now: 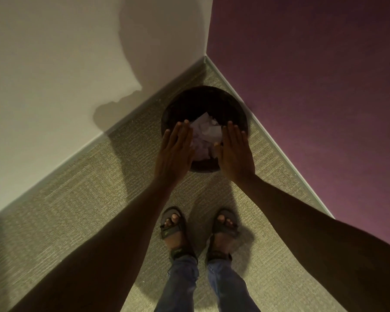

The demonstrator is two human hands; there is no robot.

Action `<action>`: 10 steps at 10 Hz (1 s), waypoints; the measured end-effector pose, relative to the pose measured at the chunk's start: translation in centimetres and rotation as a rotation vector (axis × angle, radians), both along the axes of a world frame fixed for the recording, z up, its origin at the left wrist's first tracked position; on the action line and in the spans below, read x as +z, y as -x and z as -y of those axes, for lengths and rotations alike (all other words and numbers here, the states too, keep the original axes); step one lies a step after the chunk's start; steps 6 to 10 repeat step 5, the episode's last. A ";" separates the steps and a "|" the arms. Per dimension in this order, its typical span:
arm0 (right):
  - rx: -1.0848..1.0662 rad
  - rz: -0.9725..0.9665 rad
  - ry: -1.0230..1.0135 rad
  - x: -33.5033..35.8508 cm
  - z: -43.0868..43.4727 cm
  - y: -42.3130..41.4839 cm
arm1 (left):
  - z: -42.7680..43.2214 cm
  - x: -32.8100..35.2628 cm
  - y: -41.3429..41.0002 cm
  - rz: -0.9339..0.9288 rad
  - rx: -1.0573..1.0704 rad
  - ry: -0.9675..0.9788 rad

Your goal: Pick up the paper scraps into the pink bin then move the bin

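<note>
The bin (204, 95) stands on the carpet (77, 194) in the corner where the white wall (54, 64) meets the purple wall (313, 75), close to both. In this dim light it reads dark rather than pink. The paper scraps (206, 134) lie crumpled inside it, and no loose scrap shows on the visible carpet, so the step in hand is judged to be taking hold of the bin for the move. The left hand (175, 152) and the right hand (234, 154) are set over the near rim, one to each side of the scraps. Their fingers are straight and close together and hold nothing; whether the palms touch the rim cannot be told from this view. To do the step well, bring both palms onto opposite sides of the bin, press inward evenly, and curl the fingers only once contact is firm. Lift straight up before drawing the bin out of the corner, so that the far rim clears both walls, and keep it level so no scrap spills. The bin is upright, its mouth pointing up toward the camera. Its long axis runs vertical and is seen nearly end-on.
</note>
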State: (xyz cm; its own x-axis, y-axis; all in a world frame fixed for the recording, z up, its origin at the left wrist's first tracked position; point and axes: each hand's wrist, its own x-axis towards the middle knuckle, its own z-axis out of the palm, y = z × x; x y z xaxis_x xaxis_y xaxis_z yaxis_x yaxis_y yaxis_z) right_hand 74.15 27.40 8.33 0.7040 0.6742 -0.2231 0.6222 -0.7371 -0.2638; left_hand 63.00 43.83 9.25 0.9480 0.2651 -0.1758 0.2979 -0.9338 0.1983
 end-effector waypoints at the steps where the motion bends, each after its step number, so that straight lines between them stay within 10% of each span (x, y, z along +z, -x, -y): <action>1: 0.040 -0.024 0.046 -0.1 -0.2 -0.4 | 0.4 -0.4 -0.8 -0.004 0.018 0.005; 5: 0.004 0.178 -0.144 14.3 -2.3 -2.2 | -0.6 13.5 -2.7 0.170 0.110 0.006; 10: 0.004 0.178 -0.144 14.3 -2.3 -2.2 | -0.6 13.5 -2.7 0.170 0.110 0.006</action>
